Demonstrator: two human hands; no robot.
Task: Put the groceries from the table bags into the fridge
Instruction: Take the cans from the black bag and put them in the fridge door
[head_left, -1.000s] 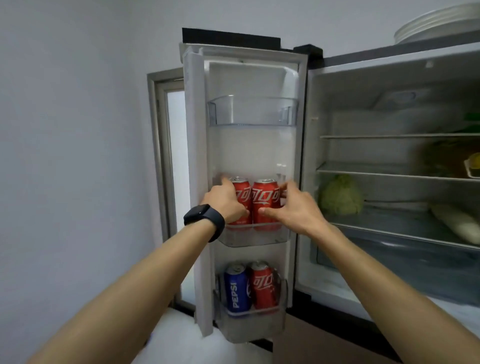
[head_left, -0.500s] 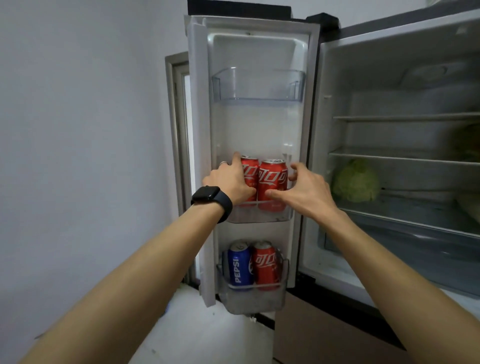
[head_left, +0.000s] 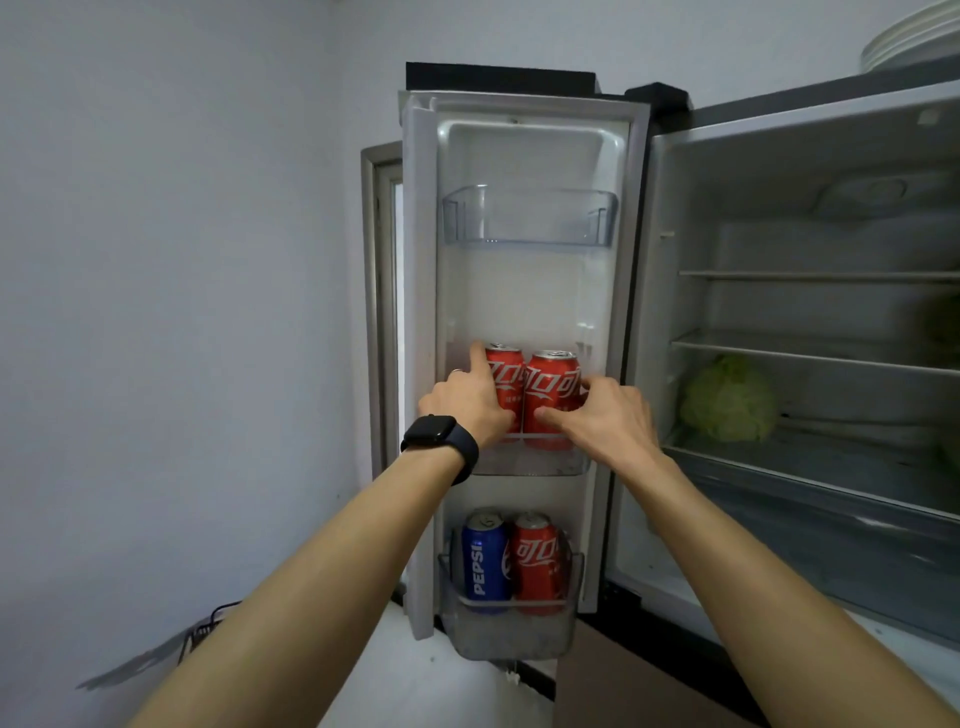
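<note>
- Room: grey wall (head_left: 156, 312) left of the fridge door (head_left: 418, 364), pale floor (head_left: 415, 675) below it.
- Door, bottom bin (head_left: 514, 631): 1 Pepsi can (head_left: 484, 561), 1 red can (head_left: 537, 566).
- Middle bin (head_left: 530, 462): 2 cans. Left hand (head_left: 467, 400) fingers wrap left red can (head_left: 506, 376). Right hand (head_left: 608, 415) fingers wrap right red can (head_left: 553, 387).
- Top bin (head_left: 530, 218) above; 3 bins, 4 cans total.
- Right of door: 1 cabbage (head_left: 727, 397) on fridge shelf (head_left: 831, 460).
</note>
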